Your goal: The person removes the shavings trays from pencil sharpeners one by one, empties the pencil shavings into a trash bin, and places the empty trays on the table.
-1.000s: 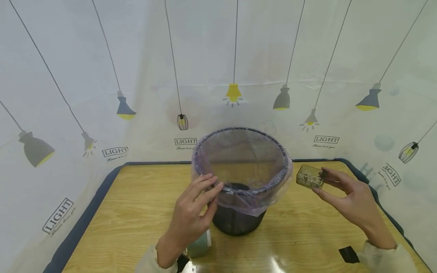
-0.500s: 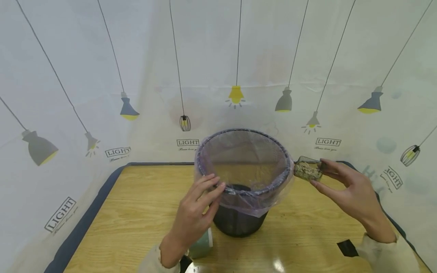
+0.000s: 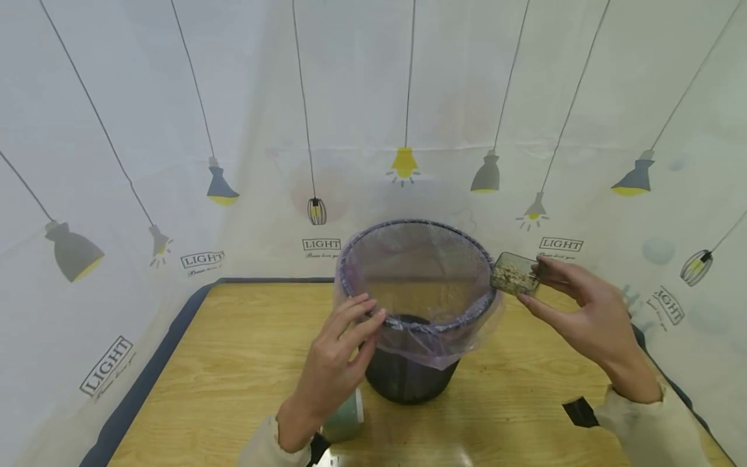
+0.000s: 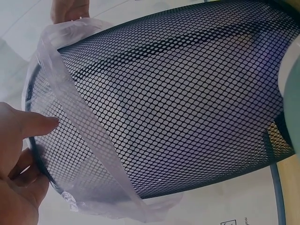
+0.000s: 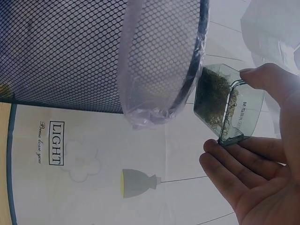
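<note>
- Left hand (image 3: 335,357): fingers grasping the near-left rim of the mesh bin (image 3: 411,379), the rim lying between them, as the left wrist view confirms.
- Right hand (image 3: 592,318): fingers and thumb pinching a small clear container (image 3: 515,272), held above the worktop (image 3: 233,350) at the bin's right rim. Contact with the rim cannot be determined.
- Contents: pale and dark flakes (image 3: 510,280) inside the container; lettering on its wall in the right wrist view.
- Mesh bin: black, upright on the worktop; thin purplish liner (image 3: 432,355) folded outward over the rim.
- Green cup (image 3: 343,421): on the worktop, near the bin's base, partly hidden behind the left hand and wrist.
- Backdrop (image 3: 262,162): pale sheet printed with hanging lamps and "LIGHT".
</note>
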Tool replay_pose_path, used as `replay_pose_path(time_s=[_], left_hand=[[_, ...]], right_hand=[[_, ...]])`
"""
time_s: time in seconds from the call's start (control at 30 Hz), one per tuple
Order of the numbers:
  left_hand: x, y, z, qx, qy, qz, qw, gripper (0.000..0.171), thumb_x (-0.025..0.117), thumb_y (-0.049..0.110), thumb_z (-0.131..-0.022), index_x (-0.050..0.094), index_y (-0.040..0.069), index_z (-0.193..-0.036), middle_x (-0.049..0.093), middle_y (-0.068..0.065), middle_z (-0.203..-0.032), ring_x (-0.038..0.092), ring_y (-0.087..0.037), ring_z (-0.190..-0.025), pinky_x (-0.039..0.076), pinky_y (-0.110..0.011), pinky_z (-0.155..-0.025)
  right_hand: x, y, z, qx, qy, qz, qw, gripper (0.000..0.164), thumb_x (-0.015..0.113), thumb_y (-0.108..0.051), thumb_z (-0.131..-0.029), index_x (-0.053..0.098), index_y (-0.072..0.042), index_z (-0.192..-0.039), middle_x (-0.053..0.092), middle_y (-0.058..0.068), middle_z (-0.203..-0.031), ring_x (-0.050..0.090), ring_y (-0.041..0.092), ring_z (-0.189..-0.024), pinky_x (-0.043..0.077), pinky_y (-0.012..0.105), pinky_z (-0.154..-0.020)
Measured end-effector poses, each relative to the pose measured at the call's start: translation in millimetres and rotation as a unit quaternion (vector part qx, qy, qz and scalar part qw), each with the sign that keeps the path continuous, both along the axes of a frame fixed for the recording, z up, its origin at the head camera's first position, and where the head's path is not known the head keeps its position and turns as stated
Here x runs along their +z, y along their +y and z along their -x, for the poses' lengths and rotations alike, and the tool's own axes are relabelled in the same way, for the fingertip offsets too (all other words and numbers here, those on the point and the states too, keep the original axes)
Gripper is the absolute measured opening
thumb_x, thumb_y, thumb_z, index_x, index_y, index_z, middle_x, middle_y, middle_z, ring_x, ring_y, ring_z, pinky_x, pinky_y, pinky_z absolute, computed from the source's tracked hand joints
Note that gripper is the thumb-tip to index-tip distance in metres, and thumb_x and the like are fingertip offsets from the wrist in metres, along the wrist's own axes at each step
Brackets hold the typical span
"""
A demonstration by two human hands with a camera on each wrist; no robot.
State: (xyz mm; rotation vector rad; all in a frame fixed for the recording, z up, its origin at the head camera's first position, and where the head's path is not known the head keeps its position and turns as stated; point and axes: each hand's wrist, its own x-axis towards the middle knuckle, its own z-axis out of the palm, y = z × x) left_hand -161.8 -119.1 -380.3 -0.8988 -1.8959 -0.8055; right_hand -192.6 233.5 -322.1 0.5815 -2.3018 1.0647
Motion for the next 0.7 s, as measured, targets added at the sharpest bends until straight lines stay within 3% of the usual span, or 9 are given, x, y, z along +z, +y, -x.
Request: replay_pose_path(time_s=[0.3,0.5,0.7], left_hand=[[-1.8,0,4.5,0.0,0.0,-0.002,1.0,0.043,0.074,-0.009,-0.076,0.069,-0.001,-0.118,0.063,-0.019,-0.123,0.057,-0.035,-0.121,0.043,-0.03,-0.109],[-1.0,0,7.1,-0.001,-0.003,-0.001,1.0,0.042,0.074,-0.009,-0.078,0.069,-0.001,-0.118,0.063,-0.018,-0.123,0.057,-0.035,-0.122,0.043,-0.03,-0.109],[0.8,1,7.9,-0.002,-0.005,0.002,1.0,0.043,0.075,-0.009,-0.076,0.069,-0.001,-0.118,0.063,-0.018,-0.123,0.057,-0.034,-0.122,0.044,-0.031,-0.109]], right_hand=[[6.3,-15,8.2,0.027,0.027,-0.01,0.999,0.064,0.083,0.002,-0.076,0.059,-0.002,-0.135,0.067,0.012,-0.117,0.058,-0.01,-0.103,0.046,0.005,-0.089],[12.7,-25,12.6,0.028,0.013,-0.035,0.999,0.063,0.084,-0.007,-0.078,0.059,-0.008,-0.137,0.067,0.011,-0.12,0.054,-0.011,-0.105,0.041,0.002,-0.091],[14.8,-34,19.0,0.039,0.043,-0.052,0.997,0.067,0.086,-0.004,-0.074,0.059,-0.005,-0.135,0.068,0.013,-0.119,0.055,-0.007,-0.108,0.042,0.003,-0.093]])
